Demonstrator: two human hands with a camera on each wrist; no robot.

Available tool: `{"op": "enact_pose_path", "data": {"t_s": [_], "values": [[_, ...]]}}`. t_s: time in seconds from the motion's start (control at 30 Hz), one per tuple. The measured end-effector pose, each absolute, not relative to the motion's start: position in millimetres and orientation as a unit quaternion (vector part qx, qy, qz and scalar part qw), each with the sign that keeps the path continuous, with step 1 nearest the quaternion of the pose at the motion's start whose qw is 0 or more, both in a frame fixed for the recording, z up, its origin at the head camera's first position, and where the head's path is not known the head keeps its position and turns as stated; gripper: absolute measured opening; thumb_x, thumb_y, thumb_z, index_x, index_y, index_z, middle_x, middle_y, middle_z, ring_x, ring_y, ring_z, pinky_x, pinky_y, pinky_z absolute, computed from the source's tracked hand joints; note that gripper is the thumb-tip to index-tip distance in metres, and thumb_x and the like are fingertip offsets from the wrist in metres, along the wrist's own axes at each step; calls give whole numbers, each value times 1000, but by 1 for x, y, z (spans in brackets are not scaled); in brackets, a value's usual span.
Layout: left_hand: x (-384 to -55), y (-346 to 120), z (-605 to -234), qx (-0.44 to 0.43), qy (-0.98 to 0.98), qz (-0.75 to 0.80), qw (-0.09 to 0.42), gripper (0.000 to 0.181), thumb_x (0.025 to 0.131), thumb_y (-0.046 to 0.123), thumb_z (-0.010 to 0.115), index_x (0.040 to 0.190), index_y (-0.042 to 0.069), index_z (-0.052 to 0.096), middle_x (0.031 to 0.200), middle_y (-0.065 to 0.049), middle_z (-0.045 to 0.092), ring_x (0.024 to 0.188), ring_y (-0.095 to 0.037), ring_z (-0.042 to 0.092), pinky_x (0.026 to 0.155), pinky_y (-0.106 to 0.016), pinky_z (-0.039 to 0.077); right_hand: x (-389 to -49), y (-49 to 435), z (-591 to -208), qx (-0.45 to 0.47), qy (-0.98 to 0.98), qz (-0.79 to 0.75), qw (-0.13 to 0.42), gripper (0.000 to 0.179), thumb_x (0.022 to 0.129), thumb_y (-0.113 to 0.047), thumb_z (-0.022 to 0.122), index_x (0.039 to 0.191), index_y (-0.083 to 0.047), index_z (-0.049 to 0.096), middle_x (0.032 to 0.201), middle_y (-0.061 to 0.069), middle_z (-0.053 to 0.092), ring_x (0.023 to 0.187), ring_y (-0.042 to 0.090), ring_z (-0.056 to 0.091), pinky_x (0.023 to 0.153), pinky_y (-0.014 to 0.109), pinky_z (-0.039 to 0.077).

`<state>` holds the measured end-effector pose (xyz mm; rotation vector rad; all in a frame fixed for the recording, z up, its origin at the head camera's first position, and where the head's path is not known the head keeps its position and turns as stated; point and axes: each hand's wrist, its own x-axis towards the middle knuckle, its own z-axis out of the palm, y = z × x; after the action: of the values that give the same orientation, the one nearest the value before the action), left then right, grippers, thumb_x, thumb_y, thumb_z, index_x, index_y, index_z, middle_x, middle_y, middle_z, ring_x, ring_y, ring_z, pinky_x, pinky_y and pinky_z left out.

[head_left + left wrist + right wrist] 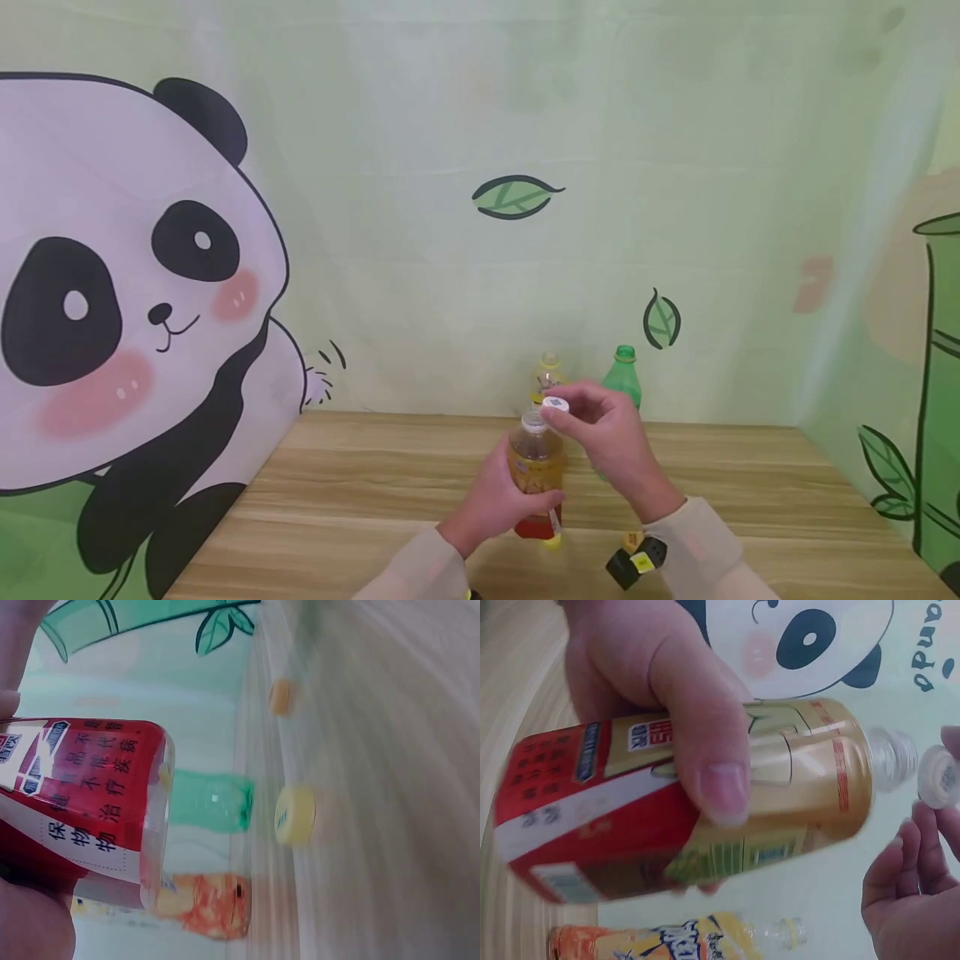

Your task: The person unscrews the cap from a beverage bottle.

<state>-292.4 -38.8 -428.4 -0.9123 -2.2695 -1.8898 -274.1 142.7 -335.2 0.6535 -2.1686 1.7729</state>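
Note:
My left hand (491, 506) grips a red and gold labelled drink bottle (537, 471), lifted off the table. In the right wrist view the thumb lies across the label and the bare threaded neck (892, 760) shows. My right hand (611, 433) pinches a white bottle cap (556, 404) between thumb and fingers. The cap is apart from the neck, just beside its mouth. From the left wrist view, the bottle's red lower label (97, 787) and clear base are visible above the tabletop. Part of the right hand is outside the right wrist view.
Behind the hands stand a green bottle (622, 382) and a yellow-orange bottle (550, 367), both without caps. A yellow cap (296, 816) and an orange cap (280, 697) lie on the wooden table (360, 492). A panda-printed cloth (420, 292) hangs at the back.

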Motion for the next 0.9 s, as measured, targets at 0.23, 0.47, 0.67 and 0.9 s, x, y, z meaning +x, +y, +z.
{"op": "enact_pose_path", "data": {"t_s": [0.23,0.47,0.67,0.9], "values": [[-314,-55,-430,-292,-742,-602,35,74,82,15,86,142,15,42,133,-4,63,117,-20,64,101,-31,53,-282,145,-346,241,-763,588,118,26,89,-22,81,111,-10,77,109,11,75,86,17,66,75,24,58],[-335,-69,-430,-257,-753,-606,13,76,82,20,87,141,15,39,136,-6,61,120,-25,64,106,-45,53,-285,143,-358,257,-764,586,82,27,89,-19,81,112,-8,76,108,13,75,86,16,67,74,24,59],[-353,-84,-430,-219,-774,-594,9,83,81,32,89,143,19,35,137,-5,59,123,-27,61,109,-53,49,-292,137,-371,269,-776,568,57,26,87,-20,82,110,-10,75,101,12,74,84,17,68,72,28,62],[-374,-96,-435,-189,-790,-583,32,84,79,25,90,143,15,37,135,-8,60,123,-30,61,110,-56,48,-301,126,-392,293,-804,514,56,26,85,-28,84,107,-16,78,95,2,76,82,14,68,73,28,59]]}}
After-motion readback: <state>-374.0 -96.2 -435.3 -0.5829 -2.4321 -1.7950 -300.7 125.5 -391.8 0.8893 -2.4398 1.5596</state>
